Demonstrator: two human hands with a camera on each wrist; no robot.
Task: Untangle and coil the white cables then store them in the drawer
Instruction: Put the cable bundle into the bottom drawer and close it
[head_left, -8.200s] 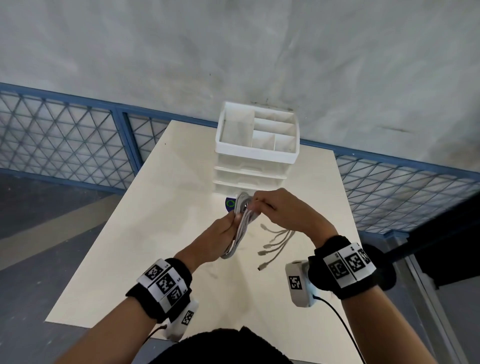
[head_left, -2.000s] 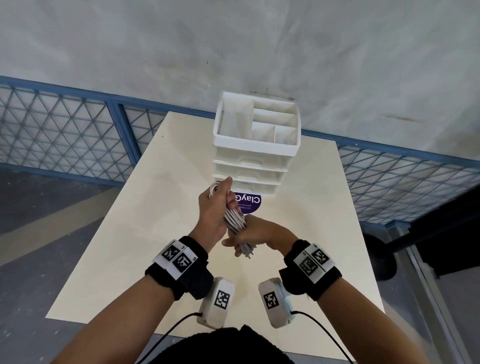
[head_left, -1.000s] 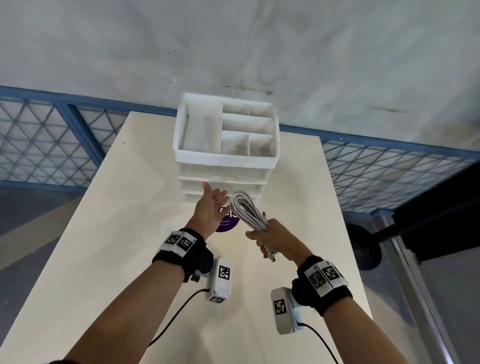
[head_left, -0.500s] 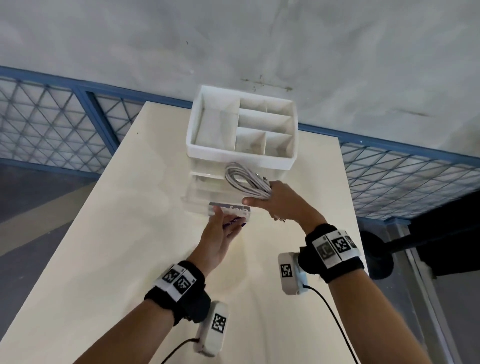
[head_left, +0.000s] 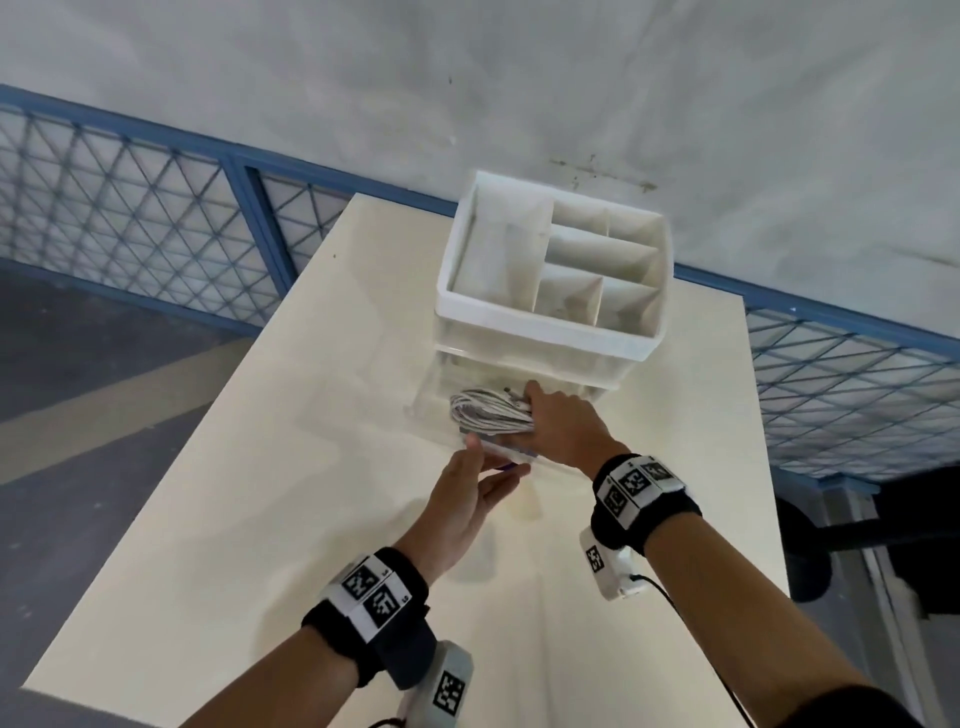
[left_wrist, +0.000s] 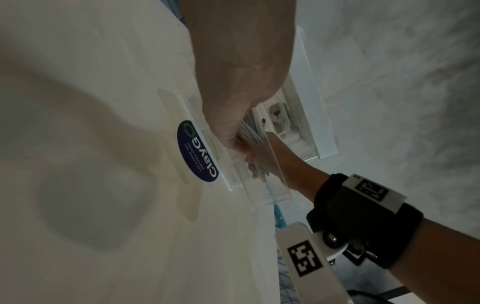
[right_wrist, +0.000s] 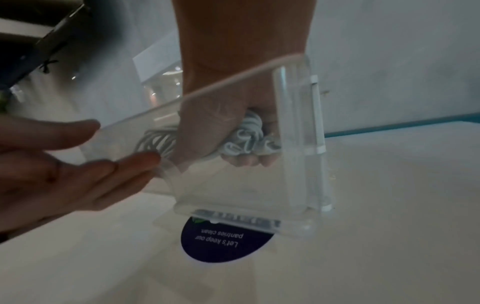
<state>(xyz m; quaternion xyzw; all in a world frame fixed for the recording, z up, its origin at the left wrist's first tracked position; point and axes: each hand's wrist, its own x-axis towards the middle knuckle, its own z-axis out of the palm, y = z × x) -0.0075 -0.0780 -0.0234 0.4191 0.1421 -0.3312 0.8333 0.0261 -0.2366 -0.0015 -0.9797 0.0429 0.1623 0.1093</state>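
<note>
A coil of white cables (head_left: 488, 415) lies in my right hand (head_left: 558, 426), which grips it inside the pulled-out clear bottom drawer (head_left: 511, 457) of the white organizer (head_left: 550, 322). The right wrist view shows my right hand (right_wrist: 249, 160) with its fingers curled round the coil (right_wrist: 246, 135) behind the drawer's clear wall (right_wrist: 293, 144). My left hand (head_left: 467, 499) is just in front of the drawer, fingers straight. Its fingertips (right_wrist: 145, 158) touch the drawer's front lip. In the left wrist view the drawer (left_wrist: 267, 195) hides most of the coil (left_wrist: 250, 131).
The organizer has a divided open tray on top and stands at the far end of a cream table (head_left: 260, 493). A dark purple round sticker (right_wrist: 226, 244) lies on the table under the drawer front. A blue mesh fence (head_left: 130, 223) runs behind the table.
My right hand has lowered the coil from above the drawer down into it. My left hand, which let go of the coil and pulled the drawer out, stays at its front.
</note>
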